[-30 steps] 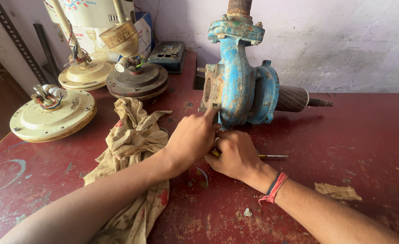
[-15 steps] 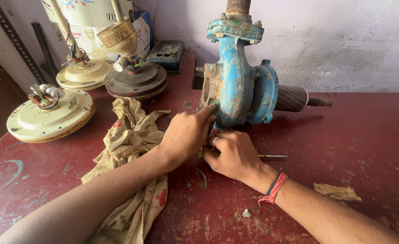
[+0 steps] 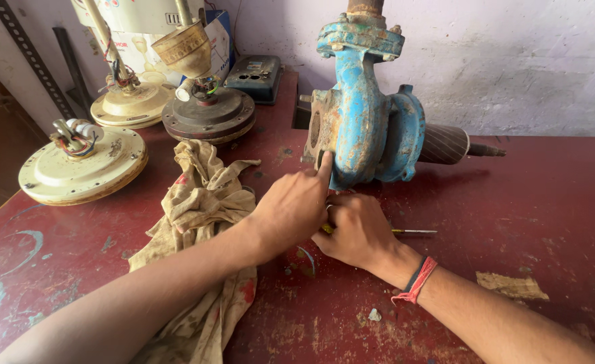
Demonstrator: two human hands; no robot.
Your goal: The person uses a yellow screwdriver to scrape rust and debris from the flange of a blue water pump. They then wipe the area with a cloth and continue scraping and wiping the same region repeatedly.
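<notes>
The left hand (image 3: 290, 209) rests open-fingered against the blue pump casing (image 3: 365, 128), steadying it near the workbench's (image 3: 547, 202) back edge. The right hand (image 3: 358, 232) grips a screwdriver (image 3: 412, 231) low at the casing's base.

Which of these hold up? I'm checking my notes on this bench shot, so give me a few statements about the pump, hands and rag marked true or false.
1. The left hand has a finger touching the blue pump. True.
2. The rag lies on top of the pump. False: it lies on the red table, under the left forearm.
3. The right hand sits low at the pump's base, with a screwdriver shaft showing beside it. True.
4. The right wrist is bare. False: it wears a red band.
5. The pump lies flat on the floor. False: it stands on the table.
</notes>
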